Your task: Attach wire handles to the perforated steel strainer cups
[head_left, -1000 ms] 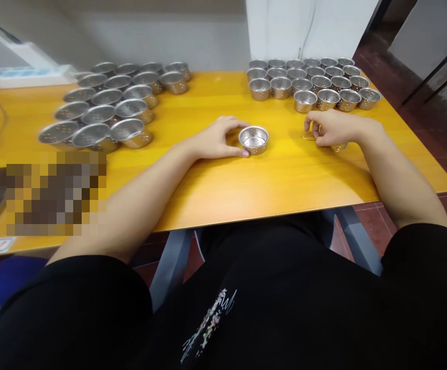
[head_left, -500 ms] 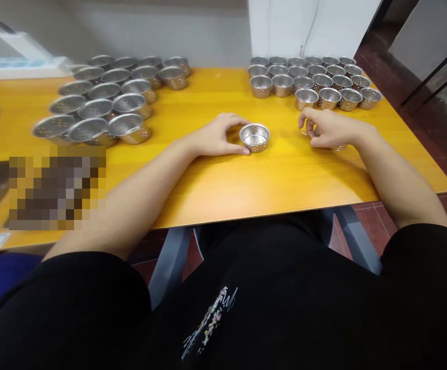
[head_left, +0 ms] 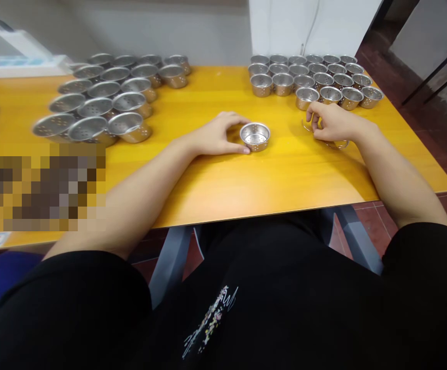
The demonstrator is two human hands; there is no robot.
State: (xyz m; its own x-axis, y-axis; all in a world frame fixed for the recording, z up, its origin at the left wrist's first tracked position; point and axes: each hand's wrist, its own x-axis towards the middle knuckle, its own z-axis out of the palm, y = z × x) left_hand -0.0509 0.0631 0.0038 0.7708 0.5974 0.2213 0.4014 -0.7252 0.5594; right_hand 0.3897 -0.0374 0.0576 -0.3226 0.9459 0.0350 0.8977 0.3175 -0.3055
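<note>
My left hand (head_left: pixel 221 136) curves around the left side of a small perforated metal strainer cup (head_left: pixel 254 137), thumb at its front and a finger behind its rim. The cup is upright on the yellow table, its mouth facing up. To the right, my right hand (head_left: pixel 331 123) is held low over the table with its fingers curled and closed. Thin bent metal wire (head_left: pixel 338 146) shows on both sides of this hand and appears to be in its grip. The fingers hide the wire's middle.
Several larger perforated cups (head_left: pixel 95 108) stand in rows at the left of the yellow table (head_left: pixel 223 192). Several small cups (head_left: pixel 331 95) are grouped at the back right. A white power strip (head_left: pixel 22 66) lies at the back left. A pixelated patch covers the front left.
My right hand has shifted slightly back and to the right, and the wire has moved with it. My left hand and its cup stay in place.
</note>
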